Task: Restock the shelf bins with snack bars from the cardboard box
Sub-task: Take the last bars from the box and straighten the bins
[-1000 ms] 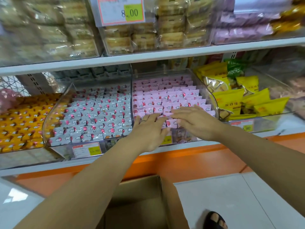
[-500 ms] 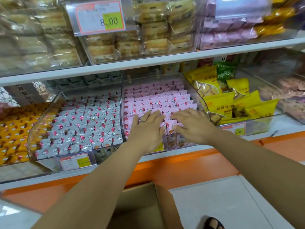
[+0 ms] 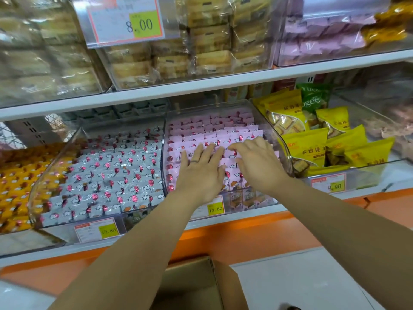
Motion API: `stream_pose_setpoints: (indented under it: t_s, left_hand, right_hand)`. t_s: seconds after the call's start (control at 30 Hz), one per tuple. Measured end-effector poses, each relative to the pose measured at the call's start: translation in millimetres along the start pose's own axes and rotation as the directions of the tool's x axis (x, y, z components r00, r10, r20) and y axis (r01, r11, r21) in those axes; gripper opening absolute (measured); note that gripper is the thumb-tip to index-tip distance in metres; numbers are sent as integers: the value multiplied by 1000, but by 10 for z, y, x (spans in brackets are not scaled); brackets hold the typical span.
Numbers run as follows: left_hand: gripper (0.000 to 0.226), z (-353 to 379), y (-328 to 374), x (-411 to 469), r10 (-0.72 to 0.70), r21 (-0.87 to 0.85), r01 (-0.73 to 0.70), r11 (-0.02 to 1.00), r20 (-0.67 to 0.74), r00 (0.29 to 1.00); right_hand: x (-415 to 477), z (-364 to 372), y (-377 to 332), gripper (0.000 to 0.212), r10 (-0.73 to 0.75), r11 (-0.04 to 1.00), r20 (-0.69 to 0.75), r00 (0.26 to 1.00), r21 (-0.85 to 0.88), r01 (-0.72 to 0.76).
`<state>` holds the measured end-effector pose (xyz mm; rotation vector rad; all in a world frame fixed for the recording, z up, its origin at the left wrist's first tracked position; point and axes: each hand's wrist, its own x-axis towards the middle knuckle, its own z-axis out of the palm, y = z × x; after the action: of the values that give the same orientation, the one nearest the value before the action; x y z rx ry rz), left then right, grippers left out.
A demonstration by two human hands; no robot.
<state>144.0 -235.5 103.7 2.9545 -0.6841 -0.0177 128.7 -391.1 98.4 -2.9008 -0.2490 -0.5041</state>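
Note:
A clear shelf bin (image 3: 273, 128) in the middle of the lower shelf holds rows of pink-wrapped snack bars (image 3: 214, 128). My left hand (image 3: 202, 170) lies flat on the bars near the bin's front, fingers spread and straight, a ring on one finger. My right hand (image 3: 257, 162) rests beside it on the bars, fingers loosely bent and touching the wrappers. Neither hand grips a bar. The open cardboard box (image 3: 201, 285) stands on the floor below my arms; its inside is mostly hidden.
Left of the pink bin, a clear bin (image 3: 53, 157) holds grey-wrapped bars, then orange ones (image 3: 15, 186). Yellow snack bags (image 3: 312, 144) fill the bin on the right. The upper shelf (image 3: 201, 83) overhangs, carrying cake packs and a price tag (image 3: 127, 21).
Both hands have slid further back over the pink bars, deeper into the bin. The view has shifted so the bins appear more to the right.

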Motion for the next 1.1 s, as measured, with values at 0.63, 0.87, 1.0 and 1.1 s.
stream_pose_setpoints:
  t_s: [0.63,0.87,1.0,1.1]
  left_hand:
    - [56,-103,-121,261,-182,-73,178,981,-58,982]
    - [52,-237,-239,469,-188,58,186,981,22,982]
    - [51,-276,-346,698,-194,7,195,981,-73,978]
    - [55,-211,-377,846,-194,-10,194,981,-3,981]
  right_hand:
    - [526,-75,67,55,136,991,411,902,-59,-123]
    - [775,-344,102,36,68,993,377,924,-112,-28]
    - [996,-95,113,47,70,996,310,948,-81,-47]
    - [982,150,141,54,134,988,329,935,-123,-98]
